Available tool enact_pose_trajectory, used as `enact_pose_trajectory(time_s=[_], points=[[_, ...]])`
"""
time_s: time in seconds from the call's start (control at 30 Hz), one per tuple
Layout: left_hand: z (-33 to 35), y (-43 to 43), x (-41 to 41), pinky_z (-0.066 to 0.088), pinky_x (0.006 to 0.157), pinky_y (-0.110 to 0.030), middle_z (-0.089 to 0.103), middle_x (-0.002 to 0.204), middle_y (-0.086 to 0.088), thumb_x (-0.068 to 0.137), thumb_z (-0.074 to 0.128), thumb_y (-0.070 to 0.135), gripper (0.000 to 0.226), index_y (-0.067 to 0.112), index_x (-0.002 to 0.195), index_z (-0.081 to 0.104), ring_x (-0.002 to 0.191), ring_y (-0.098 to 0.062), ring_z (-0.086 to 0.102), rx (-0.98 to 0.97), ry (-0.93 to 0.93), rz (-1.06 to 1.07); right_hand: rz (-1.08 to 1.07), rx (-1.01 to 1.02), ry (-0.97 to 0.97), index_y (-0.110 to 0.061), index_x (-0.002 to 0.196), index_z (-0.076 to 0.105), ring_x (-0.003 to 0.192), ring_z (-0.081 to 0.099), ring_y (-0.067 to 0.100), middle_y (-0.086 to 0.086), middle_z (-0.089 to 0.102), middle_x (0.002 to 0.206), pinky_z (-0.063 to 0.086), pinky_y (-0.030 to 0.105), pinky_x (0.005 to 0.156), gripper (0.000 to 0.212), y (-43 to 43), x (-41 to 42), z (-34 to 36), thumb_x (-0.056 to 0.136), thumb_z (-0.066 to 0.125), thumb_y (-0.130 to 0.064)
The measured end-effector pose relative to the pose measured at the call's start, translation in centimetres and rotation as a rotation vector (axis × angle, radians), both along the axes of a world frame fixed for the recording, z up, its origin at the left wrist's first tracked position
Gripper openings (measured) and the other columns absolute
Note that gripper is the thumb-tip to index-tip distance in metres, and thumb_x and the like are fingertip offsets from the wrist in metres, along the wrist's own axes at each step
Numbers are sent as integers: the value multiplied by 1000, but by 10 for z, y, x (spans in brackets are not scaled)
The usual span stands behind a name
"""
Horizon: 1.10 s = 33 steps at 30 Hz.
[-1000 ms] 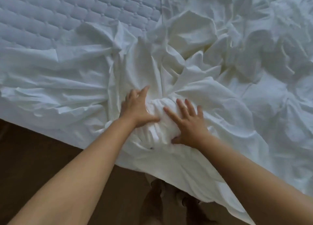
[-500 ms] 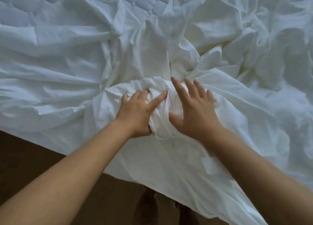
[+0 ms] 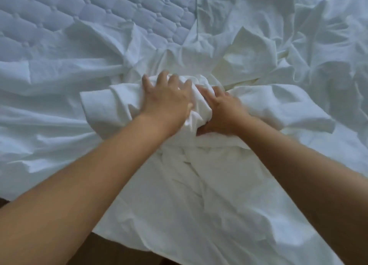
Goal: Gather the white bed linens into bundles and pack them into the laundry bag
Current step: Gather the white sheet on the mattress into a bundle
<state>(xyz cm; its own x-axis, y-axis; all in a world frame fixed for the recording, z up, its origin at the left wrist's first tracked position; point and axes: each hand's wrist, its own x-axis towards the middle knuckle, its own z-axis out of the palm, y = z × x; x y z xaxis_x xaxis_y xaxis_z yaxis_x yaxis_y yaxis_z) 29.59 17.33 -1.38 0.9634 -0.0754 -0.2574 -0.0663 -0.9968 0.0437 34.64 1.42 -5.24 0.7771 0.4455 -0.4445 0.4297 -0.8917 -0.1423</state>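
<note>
A rumpled white sheet (image 3: 199, 185) covers most of the bed and hangs over its near edge. A thick rolled bunch of the sheet (image 3: 111, 103) lies across the middle. My left hand (image 3: 167, 99) lies on top of this bunch, fingers spread and curled over its far side. Just to the right, my right hand (image 3: 221, 109) grips a fold of the same bunch, thumb tucked under the cloth. More crumpled white linen (image 3: 258, 51) is piled beyond the hands and to the right. No laundry bag is in view.
The bare quilted mattress (image 3: 89, 15) shows at the upper left where the sheet is pulled back. Dark floor (image 3: 111, 250) runs along the bottom edge, below the hanging sheet.
Both hands have pushed farther up the bed, rolling the sheet into a thicker bunch. The right hand went from flat fingers to a grip on the cloth; the left spread over the top.
</note>
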Motion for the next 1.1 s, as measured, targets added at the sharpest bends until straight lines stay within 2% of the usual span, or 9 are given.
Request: enact_pose_trajectory(time_s=[0.1,0.17,0.27,0.37,0.47,0.63,0.83,1.0,1.1], points=[[-18,-9,-28,-2,107,-69,-16,156,-20,68,62,72,126,21,148,-21,142,-44,-14,256,133,-114,-21,22,114,-39,147,11,120,49,33,7,39,139,44,40,94,120,10,24,6,52,82,-59],[-27,6,-18,2,108,-67,-16,156,-20,68,72,61,131,24,145,-27,143,-44,-10,266,124,-123,-32,43,160,-35,146,21,117,52,30,4,48,136,43,34,90,113,14,30,7,54,83,-54],[-23,9,6,22,108,-54,22,152,-14,73,70,46,109,26,151,-4,138,-36,23,231,47,-143,-73,115,272,-29,135,42,109,55,20,-3,58,123,43,29,86,87,15,39,13,60,84,-42],[-7,2,16,32,95,-41,52,128,-8,70,69,41,87,22,143,26,116,-30,48,210,11,-193,-89,172,372,-26,126,54,110,53,17,-3,58,120,41,27,90,69,8,35,22,65,83,-36],[7,-6,7,30,97,-40,49,134,-4,67,70,46,95,25,146,23,121,-27,45,197,60,-230,-186,213,459,-26,119,60,106,57,19,-2,61,115,44,30,90,61,-14,18,35,64,84,-33],[44,-59,-45,33,100,-37,51,134,3,61,73,55,99,34,146,27,123,-23,45,-51,262,-249,-180,109,652,-28,105,64,94,65,17,-6,68,101,52,34,88,51,-80,-37,80,59,86,-31],[61,-160,-132,36,102,-33,48,139,11,66,75,43,86,37,143,36,125,-15,46,-342,548,-260,-261,8,910,-26,84,67,77,68,11,-8,71,83,53,23,67,22,-192,-139,112,68,82,-23],[56,-261,-184,46,94,-34,59,121,9,70,74,36,67,36,133,50,110,-16,54,-451,745,-364,-459,-61,1149,-19,103,68,93,70,21,1,73,100,54,38,89,47,-307,-215,102,61,85,-31],[41,-295,-196,45,93,-32,59,127,4,82,62,28,50,28,132,54,117,-21,54,-297,576,-356,-456,-74,955,-25,117,62,104,61,19,-7,61,112,49,32,91,54,-343,-230,76,67,80,-38]])
